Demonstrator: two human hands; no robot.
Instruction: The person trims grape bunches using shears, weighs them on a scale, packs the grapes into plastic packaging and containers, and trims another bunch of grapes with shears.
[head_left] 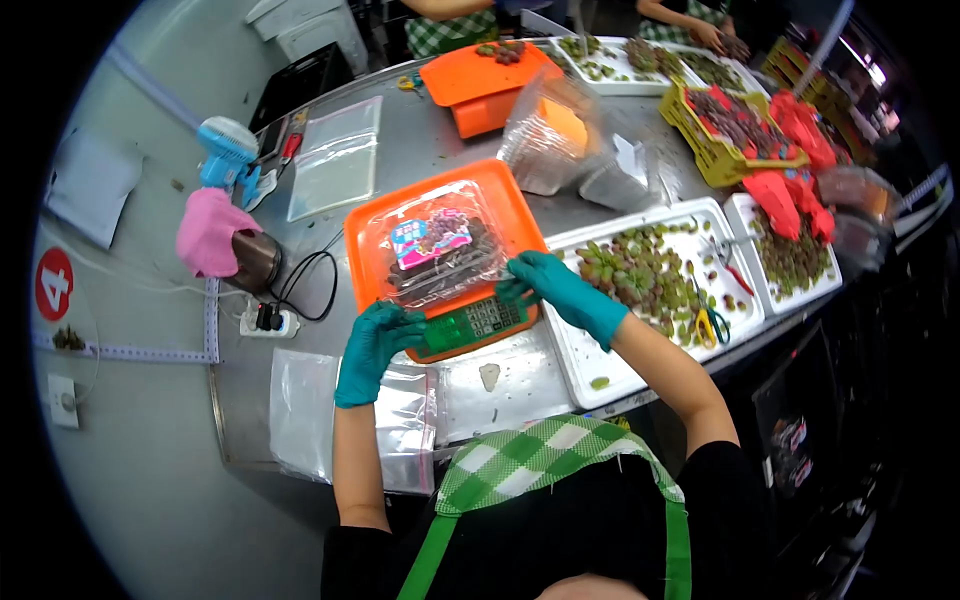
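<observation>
A clear plastic clamshell box [440, 255] of dark grapes sits on the orange tray of a kitchen scale [365, 250]. Its lid carries a blue, white and pink label [430, 238]. My left hand [375, 350], in a teal glove, has its fingers curled at the box's near left corner, beside the scale's green display. At the near right corner my right hand [562, 292], also gloved, pinches the box's edge. The scale's keypad [490, 316] shows between my hands.
On the right, a white tray [575, 365] holds grapes, yellow scissors [712, 325] and red-handled snips [738, 278]. Clear bags [305, 410] lie front left. Stacked empty boxes [545, 150], a second orange scale [480, 85] and a yellow crate [725, 165] stand behind. Co-workers are across the table.
</observation>
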